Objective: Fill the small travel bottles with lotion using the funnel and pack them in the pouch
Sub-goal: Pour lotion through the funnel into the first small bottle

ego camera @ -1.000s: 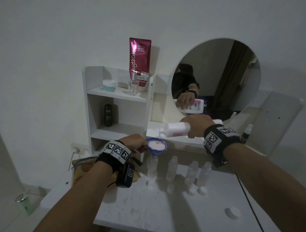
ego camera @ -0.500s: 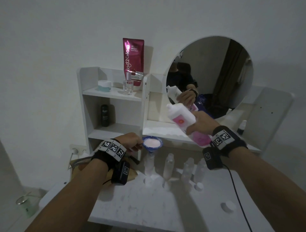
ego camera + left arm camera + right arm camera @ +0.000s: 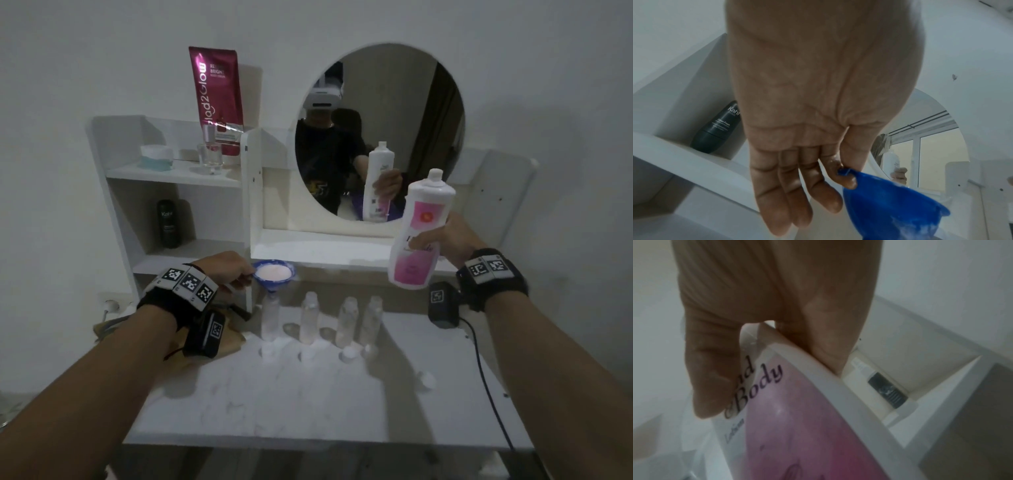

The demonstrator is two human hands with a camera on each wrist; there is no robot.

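A blue funnel [image 3: 274, 274], full of pale lotion, sits in the neck of the leftmost small clear bottle [image 3: 270, 317]. My left hand [image 3: 226, 270] pinches the funnel's tab [image 3: 845, 172] between thumb and forefinger, the other fingers straight. Three more small clear bottles [image 3: 346, 322] stand in a row to the right, with white caps [image 3: 349, 354] in front of them. My right hand [image 3: 445, 240] grips the big white-and-pink lotion bottle [image 3: 419, 229] nearly upright, right of the funnel. Its label reads "Body" [image 3: 760, 386]. A brown pouch [image 3: 229, 342] lies under my left wrist.
The white table [image 3: 308, 394] carries a loose cap [image 3: 426, 378] at the right and a black cable [image 3: 486, 377]. Behind stand a shelf unit [image 3: 178, 174] with a dark bottle [image 3: 717, 128], a jar, a glass bottle and a magenta tube [image 3: 215, 102], and a round mirror [image 3: 380, 137].
My right hand has swung the lotion bottle from tipped over the funnel to nearly upright and drawn it away to the right. My left hand stays on the funnel.
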